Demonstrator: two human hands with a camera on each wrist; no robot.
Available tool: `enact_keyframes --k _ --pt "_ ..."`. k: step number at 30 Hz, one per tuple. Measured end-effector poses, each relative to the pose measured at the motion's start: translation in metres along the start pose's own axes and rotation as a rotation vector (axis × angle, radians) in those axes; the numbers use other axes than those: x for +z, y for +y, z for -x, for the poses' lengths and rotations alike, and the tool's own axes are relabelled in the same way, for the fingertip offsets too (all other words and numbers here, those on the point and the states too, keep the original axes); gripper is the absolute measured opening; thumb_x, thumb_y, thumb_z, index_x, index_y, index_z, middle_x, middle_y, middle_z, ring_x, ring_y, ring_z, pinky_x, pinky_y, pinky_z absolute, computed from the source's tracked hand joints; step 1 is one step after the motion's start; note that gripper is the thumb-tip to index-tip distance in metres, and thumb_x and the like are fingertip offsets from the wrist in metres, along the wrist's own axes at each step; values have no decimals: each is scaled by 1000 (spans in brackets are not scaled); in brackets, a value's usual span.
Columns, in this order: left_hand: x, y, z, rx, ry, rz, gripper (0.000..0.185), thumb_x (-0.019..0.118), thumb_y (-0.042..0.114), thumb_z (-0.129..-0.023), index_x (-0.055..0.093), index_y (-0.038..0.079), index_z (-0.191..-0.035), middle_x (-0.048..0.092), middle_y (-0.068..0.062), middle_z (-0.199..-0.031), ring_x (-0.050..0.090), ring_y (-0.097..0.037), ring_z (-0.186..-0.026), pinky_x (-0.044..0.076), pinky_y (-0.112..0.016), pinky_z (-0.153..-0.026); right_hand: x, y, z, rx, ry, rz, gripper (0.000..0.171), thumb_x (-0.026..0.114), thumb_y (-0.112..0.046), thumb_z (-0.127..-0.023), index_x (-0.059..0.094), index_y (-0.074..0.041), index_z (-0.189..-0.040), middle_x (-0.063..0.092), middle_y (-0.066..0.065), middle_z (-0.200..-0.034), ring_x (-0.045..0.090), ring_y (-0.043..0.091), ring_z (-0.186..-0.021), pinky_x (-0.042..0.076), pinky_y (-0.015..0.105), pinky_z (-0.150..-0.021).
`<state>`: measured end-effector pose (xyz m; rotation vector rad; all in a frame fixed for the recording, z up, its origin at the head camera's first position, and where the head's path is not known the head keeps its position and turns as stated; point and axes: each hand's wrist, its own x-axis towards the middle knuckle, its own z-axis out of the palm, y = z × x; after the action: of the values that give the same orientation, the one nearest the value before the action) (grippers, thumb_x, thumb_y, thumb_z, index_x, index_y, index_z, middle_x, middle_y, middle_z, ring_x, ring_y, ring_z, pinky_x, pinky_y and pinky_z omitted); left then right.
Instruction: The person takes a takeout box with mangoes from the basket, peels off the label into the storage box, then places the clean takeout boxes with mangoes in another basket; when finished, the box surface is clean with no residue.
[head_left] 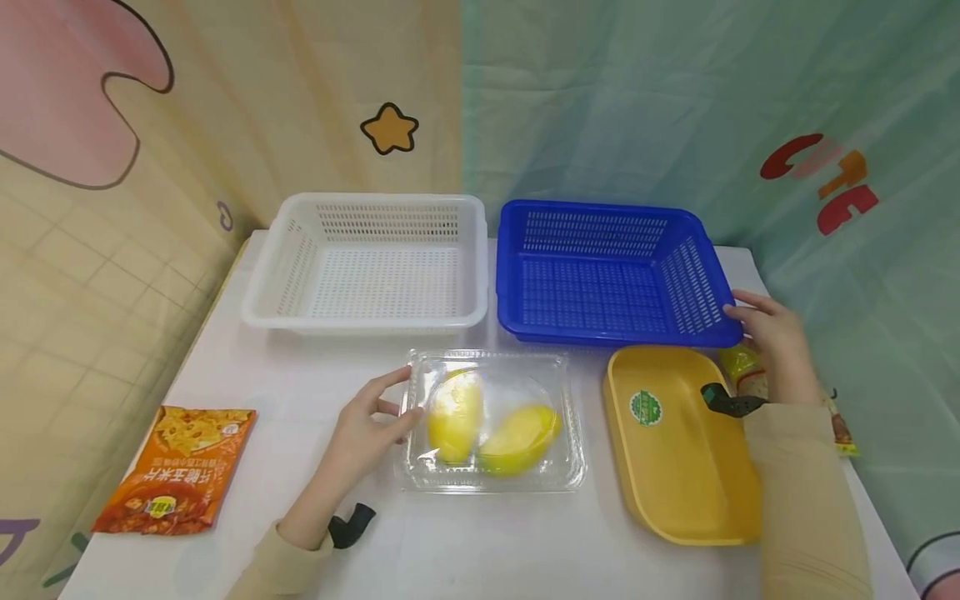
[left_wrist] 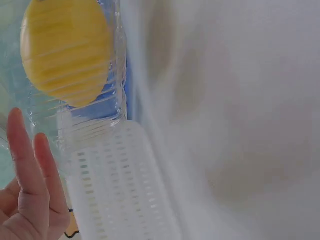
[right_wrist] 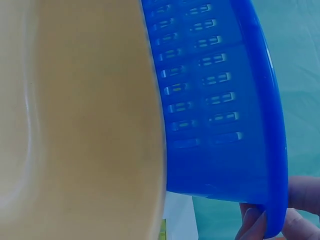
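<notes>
A clear plastic clamshell box (head_left: 495, 421) is lying on the white bench (head_left: 465, 542), near its front middle, and two yellow fruit pieces (head_left: 487, 425) are being held inside it, side by side. The box's left edge is being touched by the left hand (head_left: 367, 433); its grip is spread apart, with the fingers (left_wrist: 27, 165) straight and the thumb against the box's near left corner, so nothing is being clamped. In the left wrist view, one yellow piece (left_wrist: 65, 50) is being shown through the ribbed clear wall, with the straight fingers just beside it.

The blue basket (head_left: 611, 271) is standing behind and to the right of the box, and its front right corner is being touched by the right hand (head_left: 776, 337). In the right wrist view, fingertips (right_wrist: 252, 222) are being seen curled round the underside of the blue rim (right_wrist: 275, 150), so the grip is being closed on that rim.

A yellow tray (head_left: 678, 442) is lying just in front of the blue basket, beside the box on its right. A white basket (head_left: 367, 262) is standing to the left of the blue one, nearly touching it. An orange snack packet (head_left: 176, 467) is lying flat near the bench's left edge, well apart from the box. Another packet (head_left: 742, 371) is being partly hidden behind the right wrist.
</notes>
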<state>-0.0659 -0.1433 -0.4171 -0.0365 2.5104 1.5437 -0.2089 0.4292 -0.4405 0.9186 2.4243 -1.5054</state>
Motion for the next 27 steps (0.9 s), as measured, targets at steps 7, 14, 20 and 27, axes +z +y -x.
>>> enact_keyframes --k 7,14,20,27 --pt "-25 44 -6 143 26 25 58 73 19 -89 50 23 -143 51 2 -147 66 -20 -91 55 -25 -63 0 -22 23 26 17 -19 65 64 -51 -89 41 -37 -149 50 -3 -140 54 12 -108 55 15 -77" --pt "-17 106 -58 224 18 105 59 72 24 -90 49 23 -145 50 2 -147 64 -25 -99 60 -32 -70 6 -39 56 71 -17 -17 67 55 -44 -97 29 -25 -156 27 11 -162 40 29 -137 43 33 -110" --pt "22 130 -127 184 -34 189 61 70 24 -92 45 18 -147 49 -3 -148 67 -27 -98 60 -31 -70 9 -39 66 64 2 1 65 51 -43 -99 27 -23 -156 23 13 -163 35 33 -142 35 43 -116" --pt "64 134 -168 167 12 122 56 67 26 -94 47 13 -145 51 -6 -145 70 -24 -87 59 -28 -73 8 -19 44 35 -23 -2 72 55 -52 -95 28 -24 -156 35 13 -158 41 33 -136 41 41 -112"
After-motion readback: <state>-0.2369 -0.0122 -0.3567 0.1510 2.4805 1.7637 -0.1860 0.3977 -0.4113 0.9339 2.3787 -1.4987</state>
